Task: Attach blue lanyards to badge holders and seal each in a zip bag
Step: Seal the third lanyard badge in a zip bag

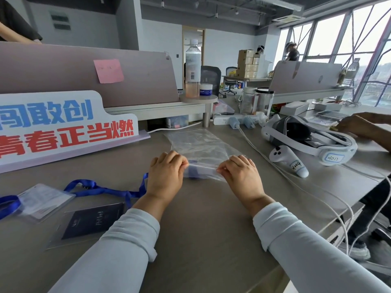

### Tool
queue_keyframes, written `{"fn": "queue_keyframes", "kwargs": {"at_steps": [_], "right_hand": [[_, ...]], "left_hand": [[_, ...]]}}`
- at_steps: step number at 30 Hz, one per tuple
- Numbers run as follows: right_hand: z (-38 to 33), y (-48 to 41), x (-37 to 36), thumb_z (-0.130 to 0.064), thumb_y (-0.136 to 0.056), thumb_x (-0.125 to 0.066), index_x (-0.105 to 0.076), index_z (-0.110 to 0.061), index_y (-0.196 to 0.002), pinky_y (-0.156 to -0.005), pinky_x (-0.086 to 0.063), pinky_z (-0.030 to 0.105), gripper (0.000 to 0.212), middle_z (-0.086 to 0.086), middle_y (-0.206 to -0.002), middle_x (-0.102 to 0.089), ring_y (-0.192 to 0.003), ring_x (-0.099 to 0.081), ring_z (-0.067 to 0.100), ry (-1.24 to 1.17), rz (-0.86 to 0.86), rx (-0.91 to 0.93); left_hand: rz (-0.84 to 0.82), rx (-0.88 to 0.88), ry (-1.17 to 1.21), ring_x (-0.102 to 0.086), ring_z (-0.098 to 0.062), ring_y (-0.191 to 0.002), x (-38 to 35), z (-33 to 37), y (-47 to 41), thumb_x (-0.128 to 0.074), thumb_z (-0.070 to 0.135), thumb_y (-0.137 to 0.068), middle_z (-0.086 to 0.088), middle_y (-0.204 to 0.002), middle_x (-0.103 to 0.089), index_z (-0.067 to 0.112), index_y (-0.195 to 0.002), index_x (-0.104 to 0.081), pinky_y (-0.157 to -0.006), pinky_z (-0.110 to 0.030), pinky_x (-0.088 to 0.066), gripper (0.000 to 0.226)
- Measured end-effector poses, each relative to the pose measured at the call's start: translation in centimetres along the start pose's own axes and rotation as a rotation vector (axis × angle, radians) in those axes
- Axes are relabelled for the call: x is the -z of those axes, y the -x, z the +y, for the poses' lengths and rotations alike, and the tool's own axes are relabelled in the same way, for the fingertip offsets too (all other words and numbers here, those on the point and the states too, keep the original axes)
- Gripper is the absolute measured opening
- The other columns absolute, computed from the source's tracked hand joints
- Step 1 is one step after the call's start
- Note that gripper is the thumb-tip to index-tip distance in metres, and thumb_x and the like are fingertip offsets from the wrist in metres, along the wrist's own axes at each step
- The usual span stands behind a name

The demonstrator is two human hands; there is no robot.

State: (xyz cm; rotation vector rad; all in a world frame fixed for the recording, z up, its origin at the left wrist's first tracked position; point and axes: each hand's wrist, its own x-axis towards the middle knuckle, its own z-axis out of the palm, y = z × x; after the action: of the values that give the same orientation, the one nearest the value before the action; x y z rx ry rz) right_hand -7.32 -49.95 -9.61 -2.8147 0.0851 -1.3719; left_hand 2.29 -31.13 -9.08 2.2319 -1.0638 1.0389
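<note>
1. Sign [63, 125], far left of the bench [201, 225]: blue characters "敢创" with a cut-off character before them. Red line below: "青春正当燃".
2. Badge holders, count two, lying flat on the left of the bench. One clear holder [42, 200] carries a pale card. The other holder [91, 220] carries a dark card. The print on both is too small to read.
3. Blue lanyard [101, 190]: lies loose on the bench, running from the clear holder to just beside the left wrist. A further blue loop shows at the left edge; whether it belongs to the same strap cannot be told.
4. Left hand [167, 176]: fingers [169, 158] curled, pinching the near edge of the zip bag [201, 149] at its left end.
5. Zip bag, count one: clear, lying on the bench at centre, with its far end away from the person. A blue patch shows through the plastic between the hands; it cannot be identified.
6. Right hand [242, 176]: fingers [241, 161] curled, pinching the same edge at its right end.
7. Controller [289, 162], right of the bag: handwritten "Hook".
8. Headset [311, 137]: one handwritten label, not clearly legible.
</note>
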Motion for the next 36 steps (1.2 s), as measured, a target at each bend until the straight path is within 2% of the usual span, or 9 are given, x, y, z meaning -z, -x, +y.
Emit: {"fn": "queue_keyframes", "kwargs": {"at_steps": [6,13,15,18,25,28,30,33,36], "right_hand": [[0.7,0.3,-0.2,-0.030,-0.085,-0.048,-0.069,-0.012,-0.069,-0.061,-0.052,0.032,0.032,0.001,-0.070,-0.064,-0.065,-0.059,0.025,-0.062,-0.015,0.004],[0.8,0.4,-0.1,-0.034,-0.084,-0.050,-0.065,-0.010,-0.065,-0.063,-0.041,0.026,0.033,0.002,-0.064,-0.063,-0.063,-0.061,0.026,-0.155,0.020,-0.009],[1.1,0.5,0.0,-0.040,-0.080,-0.056,-0.064,-0.011,-0.064,-0.059,-0.045,0.027,0.034,0.000,-0.063,-0.064,-0.062,-0.062,0.023,-0.184,0.030,-0.072],[1.2,0.6,0.0,-0.036,-0.071,-0.069,-0.062,-0.010,-0.058,-0.057,-0.035,0.020,0.030,-0.001,-0.054,-0.059,-0.053,-0.058,0.021,-0.229,0.072,-0.164],[1.6,1.1,-0.1,-0.025,-0.063,-0.084,-0.060,-0.007,-0.054,-0.054,-0.033,0.012,0.031,-0.010,-0.053,-0.046,-0.050,-0.040,0.005,-0.396,0.057,-0.264],[1.6,1.4,0.0,-0.012,-0.073,-0.079,-0.073,-0.008,-0.076,-0.065,-0.037,0.003,0.008,-0.007,-0.072,-0.061,-0.065,-0.054,0.003,-0.522,-0.076,-0.340],[1.6,1.5,-0.1,-0.011,-0.081,-0.071,-0.072,-0.011,-0.085,-0.072,-0.044,0.013,0.004,-0.009,-0.078,-0.065,-0.069,-0.058,0.001,-0.671,-0.132,-0.494],[1.2,1.1,0.0,-0.007,-0.092,-0.056,-0.062,-0.006,-0.086,-0.081,-0.049,0.028,0.009,-0.005,-0.081,-0.068,-0.077,-0.064,0.010,-0.936,-0.055,-0.609],[0.4,0.7,0.9,-0.006,-0.098,-0.041,-0.050,-0.008,-0.085,-0.066,-0.053,0.031,0.015,0.009,-0.078,-0.066,-0.057,-0.065,0.012,-1.072,0.025,-0.654]], "left_hand": [[0.003,0.024,-0.020,-0.059,-0.027,-0.065,0.2,-0.4,0.0,-0.069,0.008,-0.076,-0.005,-0.074,-0.061,0.012,-0.074,-0.061,-0.058,-0.034,-0.045,0.009],[-0.007,0.032,-0.016,-0.058,-0.026,-0.064,0.5,-0.7,0.1,-0.055,0.020,-0.083,-0.003,-0.075,-0.062,0.015,-0.074,-0.062,-0.058,-0.032,-0.044,0.013],[-0.010,0.024,0.004,-0.058,-0.024,-0.063,0.7,-0.8,0.0,-0.043,0.028,-0.085,-0.002,-0.075,-0.061,0.015,-0.075,-0.062,-0.056,-0.031,-0.044,0.024],[-0.031,0.016,0.062,-0.059,-0.024,-0.059,0.9,-0.8,-0.1,-0.040,0.030,-0.085,-0.002,-0.073,-0.062,0.015,-0.075,-0.062,-0.053,-0.031,-0.044,0.028],[-0.053,0.107,0.164,-0.061,-0.021,-0.062,2.2,-1.0,-0.3,-0.070,0.019,-0.080,-0.002,-0.073,-0.067,0.014,-0.079,-0.070,-0.051,-0.019,-0.037,0.006],[-0.004,0.263,0.311,-0.066,-0.021,-0.072,2.5,-1.2,-0.2,-0.073,0.019,-0.078,-0.005,-0.082,-0.072,0.009,-0.088,-0.073,-0.066,-0.029,-0.052,0.014],[0.023,0.414,0.426,-0.065,-0.015,-0.079,2.9,-1.1,-0.2,-0.075,0.024,-0.075,-0.001,-0.088,-0.072,0.009,-0.095,-0.071,-0.075,-0.026,-0.051,0.024],[-0.060,0.508,0.454,-0.057,-0.005,-0.082,3.1,-0.9,-0.3,-0.075,0.035,-0.072,0.012,-0.089,-0.063,0.016,-0.097,-0.068,-0.069,-0.015,-0.042,0.032],[-0.283,0.563,0.604,-0.056,-0.003,-0.082,3.2,-1.4,-0.2,-0.078,0.033,-0.069,0.018,-0.087,-0.061,0.022,-0.100,-0.062,-0.067,-0.010,-0.040,0.036]]}}
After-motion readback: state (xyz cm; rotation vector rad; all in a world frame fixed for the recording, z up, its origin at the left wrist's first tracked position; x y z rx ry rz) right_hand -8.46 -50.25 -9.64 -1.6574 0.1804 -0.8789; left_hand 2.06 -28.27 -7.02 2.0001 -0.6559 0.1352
